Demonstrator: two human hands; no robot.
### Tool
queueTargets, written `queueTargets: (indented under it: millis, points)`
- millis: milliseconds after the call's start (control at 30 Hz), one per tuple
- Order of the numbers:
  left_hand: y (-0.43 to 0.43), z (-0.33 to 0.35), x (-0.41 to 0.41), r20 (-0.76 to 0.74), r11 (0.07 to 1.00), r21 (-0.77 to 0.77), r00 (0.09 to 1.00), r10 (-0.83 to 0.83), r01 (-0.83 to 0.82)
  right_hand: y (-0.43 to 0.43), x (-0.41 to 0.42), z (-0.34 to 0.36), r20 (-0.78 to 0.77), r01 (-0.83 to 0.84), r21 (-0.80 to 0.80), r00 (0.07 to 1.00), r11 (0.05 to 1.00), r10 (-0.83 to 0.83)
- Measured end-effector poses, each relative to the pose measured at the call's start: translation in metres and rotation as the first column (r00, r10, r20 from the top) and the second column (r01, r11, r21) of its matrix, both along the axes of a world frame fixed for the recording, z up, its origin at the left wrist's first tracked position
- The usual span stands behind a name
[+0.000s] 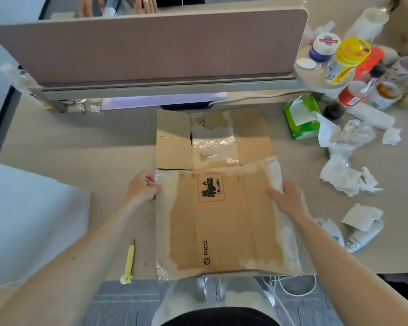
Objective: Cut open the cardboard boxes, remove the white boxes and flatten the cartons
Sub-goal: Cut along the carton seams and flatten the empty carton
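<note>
Brown carton lies flattened on the surface, PICO print and UN 3481 label facing up, torn tape along both side edges. Far flaps splayed open. Yellow cutter lies just left of it.

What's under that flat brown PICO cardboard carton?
The flat brown PICO carton rests on the beige desk; its far edge seems to overlap another flattened brown carton. Anything beneath its middle is covered.

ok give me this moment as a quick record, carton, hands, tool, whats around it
carton: flattened brown cardboard carton printed PICO, lying on the beige desk
left: left hand grips its taped left edge
right: right hand grips its taped right edge
tool: yellow plastic cutter lies untouched on the desk, left of the carton
beyond: second brown cardboard carton, opened and lying flat
right side: green tissue pack
</note>
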State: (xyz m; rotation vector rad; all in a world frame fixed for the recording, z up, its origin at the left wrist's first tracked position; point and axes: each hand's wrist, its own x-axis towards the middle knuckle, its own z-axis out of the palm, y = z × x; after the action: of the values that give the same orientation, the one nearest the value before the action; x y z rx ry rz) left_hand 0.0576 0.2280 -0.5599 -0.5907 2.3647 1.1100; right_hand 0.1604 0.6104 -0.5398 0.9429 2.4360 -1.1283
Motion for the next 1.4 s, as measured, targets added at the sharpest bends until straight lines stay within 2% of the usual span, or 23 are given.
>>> queueTargets:
  millis: [200,300,400,500,567,667,900,1033,1167,1400]
  points:
    - [-0.022,-0.007,-0.001,-0.001,0.997,-0.074,0.999,0.035,-0.035,-0.012,-0.009,-0.017,0.105,-0.056,-0.022,0.993,0.998,0.058]
    - [-0.025,-0.007,0.001,0.008,0.989,-0.15,1.0,0.004,-0.003,-0.012,-0.009,-0.024,0.201,-0.095,0.064,0.976,0.993,0.08]
    - [-0.023,-0.006,0.0,0.046,0.943,-0.31,0.993,-0.113,0.122,-0.012,-0.011,-0.024,0.192,-0.121,0.226,0.978,0.967,0.077]
    - [-0.01,-0.01,-0.017,-0.024,0.892,-0.393,0.968,-0.251,0.222,-0.014,-0.03,-0.024,0.079,-0.221,0.372,0.975,0.902,0.207]
    - [0.008,-0.015,-0.037,-0.089,0.87,-0.395,0.931,-0.355,0.294,-0.017,-0.054,-0.029,0.018,-0.284,0.386,0.954,0.878,0.301]
    - [0.045,-0.02,-0.074,-0.06,0.784,-0.439,0.857,-0.512,0.439,-0.024,-0.107,-0.034,-0.009,-0.362,0.374,0.919,0.854,0.394]
    - [0.094,-0.053,-0.155,0.066,0.63,-0.532,0.769,-0.636,0.566,-0.037,-0.218,-0.073,0.071,-0.502,0.4,0.851,0.767,0.52]
    - [0.093,-0.083,-0.157,0.029,0.601,-0.601,0.766,-0.643,0.527,-0.043,-0.23,-0.106,0.109,-0.498,0.439,0.856,0.748,0.506]
    - [0.095,-0.1,-0.153,-0.036,0.599,-0.66,0.778,-0.627,0.453,-0.051,-0.226,-0.129,0.015,-0.397,0.597,0.874,0.697,0.485]
    - [0.093,-0.103,-0.155,-0.038,0.597,-0.667,0.78,-0.625,0.446,-0.051,-0.226,-0.138,-0.032,-0.359,0.653,0.866,0.667,0.498]
